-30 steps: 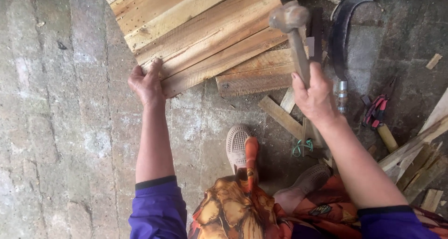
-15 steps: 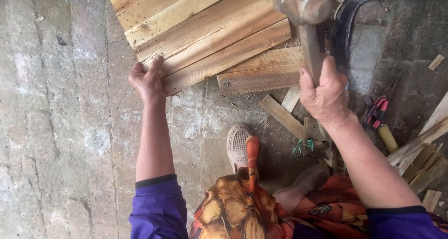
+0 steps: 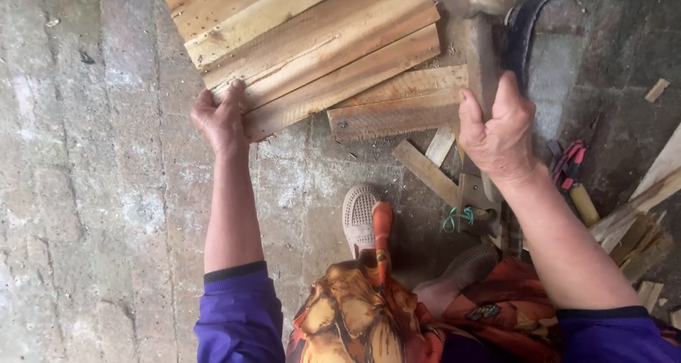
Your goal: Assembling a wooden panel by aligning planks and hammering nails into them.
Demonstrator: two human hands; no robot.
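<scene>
Two arms reach out below me over the concrete floor [image 3: 85, 193]. Largest is the slatted wooden panel [image 3: 312, 44], lying flat on the floor at the top of view. My left hand [image 3: 220, 118] stretches straight forward, its grip pressed onto the panel's near corner, thumb on top. My right hand [image 3: 500, 132] is raised, grip wrapped tight around the hammer [image 3: 479, 23], handle upright, head blurred above the panel's right edge. Smallest, red-handled pliers [image 3: 567, 161] lie right of my wrist.
</scene>
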